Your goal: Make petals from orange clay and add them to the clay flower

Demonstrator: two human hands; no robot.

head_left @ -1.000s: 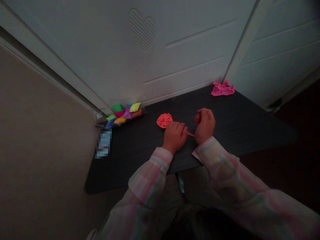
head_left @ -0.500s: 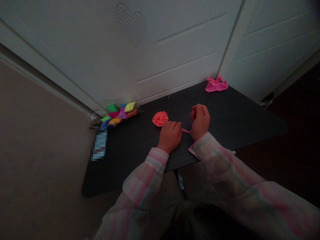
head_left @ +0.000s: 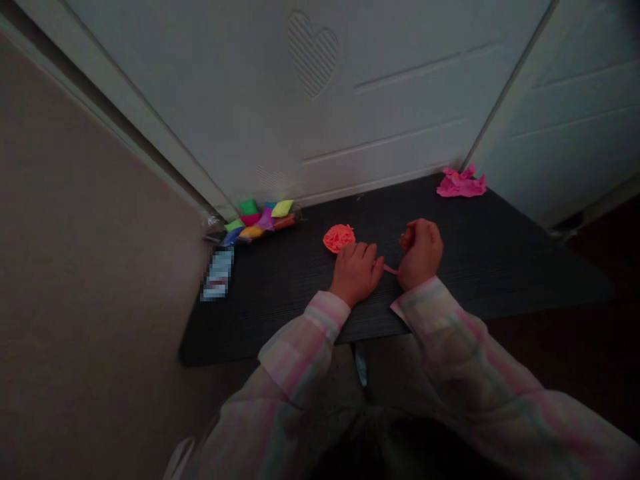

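Note:
A thin pink strip [head_left: 391, 269], which looks like modelling clay, stretches low over the dark table between my two hands. At its left end, my left hand [head_left: 356, 272] is closed, its fingers together and the thumb side against the strip. The other end disappears beneath the heel of my right hand [head_left: 423, 255]. That hand is curled with its fingertips pressed together; whatever is inside them is hidden. Just beyond the left fingers lies a round orange clay piece [head_left: 339, 237] with a ruffled, crumbly top, partly covered by those fingers.
Clear bags of colourful clay packets [head_left: 267, 217] lie at the table's back left. In front of them is a blurred-out light blue item [head_left: 219, 273]. A lumpy pink clay shape [head_left: 463, 183] sits at the back right. A white panelled door [head_left: 225, 100] borders the dark table [head_left: 280, 293].
The whole view has shifted, so table and hands appear further right. My left thumb now shows more clearly beside the strip. Both hands stay near the orange piece with the strip between them.

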